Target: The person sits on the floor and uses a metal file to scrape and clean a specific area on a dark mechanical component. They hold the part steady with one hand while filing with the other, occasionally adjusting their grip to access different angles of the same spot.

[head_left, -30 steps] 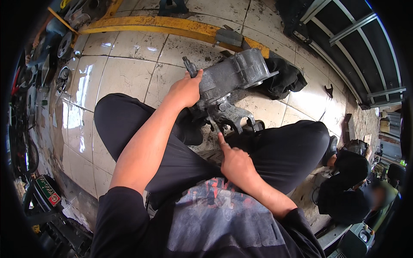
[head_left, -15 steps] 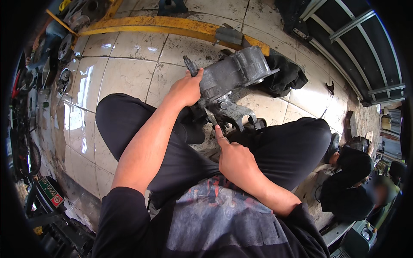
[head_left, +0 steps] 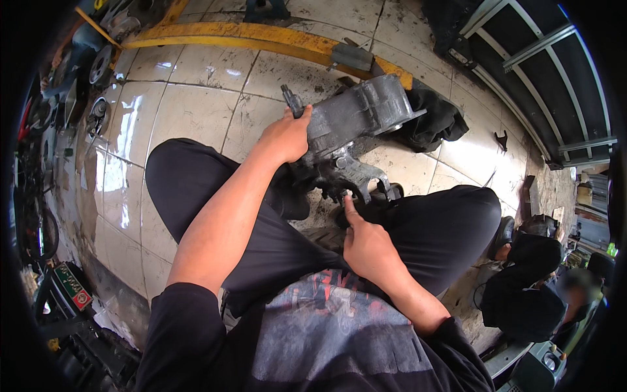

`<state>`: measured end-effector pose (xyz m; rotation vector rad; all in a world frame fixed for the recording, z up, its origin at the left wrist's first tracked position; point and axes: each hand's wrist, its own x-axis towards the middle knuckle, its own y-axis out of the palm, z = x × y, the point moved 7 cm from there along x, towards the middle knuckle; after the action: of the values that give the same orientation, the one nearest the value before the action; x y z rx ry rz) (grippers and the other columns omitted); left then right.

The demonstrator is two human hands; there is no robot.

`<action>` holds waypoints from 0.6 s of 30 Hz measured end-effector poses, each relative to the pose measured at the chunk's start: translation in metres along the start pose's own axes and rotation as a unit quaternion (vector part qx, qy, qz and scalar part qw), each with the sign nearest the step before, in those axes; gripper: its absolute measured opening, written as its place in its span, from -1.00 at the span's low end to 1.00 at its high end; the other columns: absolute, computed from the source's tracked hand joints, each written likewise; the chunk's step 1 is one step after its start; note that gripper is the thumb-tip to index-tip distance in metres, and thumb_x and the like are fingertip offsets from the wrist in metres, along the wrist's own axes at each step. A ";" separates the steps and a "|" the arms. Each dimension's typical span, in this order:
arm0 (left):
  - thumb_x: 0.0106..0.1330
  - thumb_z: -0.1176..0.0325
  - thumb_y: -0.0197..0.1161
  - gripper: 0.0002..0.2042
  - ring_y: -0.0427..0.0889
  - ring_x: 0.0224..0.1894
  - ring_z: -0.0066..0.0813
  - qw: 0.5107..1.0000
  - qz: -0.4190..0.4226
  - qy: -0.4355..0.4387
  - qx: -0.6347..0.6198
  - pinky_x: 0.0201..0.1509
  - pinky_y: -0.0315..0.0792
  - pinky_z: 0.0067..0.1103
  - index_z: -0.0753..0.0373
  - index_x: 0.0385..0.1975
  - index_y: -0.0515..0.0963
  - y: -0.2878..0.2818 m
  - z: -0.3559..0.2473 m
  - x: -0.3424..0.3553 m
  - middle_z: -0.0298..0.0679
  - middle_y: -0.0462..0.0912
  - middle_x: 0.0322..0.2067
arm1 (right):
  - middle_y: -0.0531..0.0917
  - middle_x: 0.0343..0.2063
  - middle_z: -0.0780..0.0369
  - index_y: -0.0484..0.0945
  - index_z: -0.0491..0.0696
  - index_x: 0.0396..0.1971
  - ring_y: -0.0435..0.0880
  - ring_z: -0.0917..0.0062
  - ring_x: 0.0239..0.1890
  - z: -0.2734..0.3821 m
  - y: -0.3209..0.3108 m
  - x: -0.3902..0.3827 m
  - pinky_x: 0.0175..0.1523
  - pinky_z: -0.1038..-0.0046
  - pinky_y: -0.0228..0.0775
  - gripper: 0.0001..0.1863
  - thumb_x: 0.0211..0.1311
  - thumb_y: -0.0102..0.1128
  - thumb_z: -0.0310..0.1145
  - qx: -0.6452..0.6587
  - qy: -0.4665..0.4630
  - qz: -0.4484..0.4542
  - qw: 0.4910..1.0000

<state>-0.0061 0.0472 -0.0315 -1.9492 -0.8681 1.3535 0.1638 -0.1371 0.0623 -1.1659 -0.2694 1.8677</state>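
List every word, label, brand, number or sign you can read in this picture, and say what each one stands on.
Green-and-red plate, lower left: bears small, tilted pale characters; not copied out here.
Dark shirt: faded print with reddish marks; no word can be made out.
Grey metal casting at the left hand: no lettering can be read.

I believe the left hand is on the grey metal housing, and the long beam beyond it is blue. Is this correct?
Not quite: the head view shows that the long beam beyond the grey metal housing is yellow, not blue. The left hand is on the housing.
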 end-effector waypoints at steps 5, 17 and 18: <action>0.48 0.40 0.09 -0.25 0.50 0.34 0.27 1.000 0.011 0.000 0.000 0.37 0.46 -0.16 0.06 0.65 -0.04 -0.002 -0.003 -0.003 0.44 0.11 0.48 | 0.69 -0.39 -0.25 0.20 -0.31 0.50 0.72 -0.19 -0.26 -0.018 0.010 0.011 0.00 -0.07 0.55 -0.30 0.35 0.02 -0.49 0.031 -0.025 -0.009 0.999; 0.46 0.31 0.22 -0.17 0.45 0.39 0.25 1.000 0.029 -0.006 0.001 0.43 0.42 -0.20 0.09 0.65 -0.09 0.001 -0.001 -0.004 0.44 0.08 0.49 | 0.65 -0.41 -0.22 0.08 -0.33 0.53 0.69 -0.12 -0.32 -0.015 0.026 0.003 -0.07 -0.05 0.54 -0.28 0.43 0.01 -0.47 -0.030 0.002 -0.014 0.999; 0.43 0.28 0.30 -0.13 0.46 0.39 0.23 1.000 0.024 0.005 0.007 0.43 0.41 -0.20 0.12 0.65 -0.09 0.003 -0.002 -0.006 0.44 0.09 0.49 | 0.65 -0.41 -0.22 0.09 -0.33 0.53 0.69 -0.12 -0.32 -0.014 0.026 0.001 -0.09 -0.05 0.54 -0.29 0.43 0.02 -0.47 -0.031 -0.003 -0.010 0.999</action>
<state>-0.0051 0.0408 -0.0298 -1.9764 -0.8089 1.3733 0.1602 -0.1545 0.0393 -1.1958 -0.3423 1.8576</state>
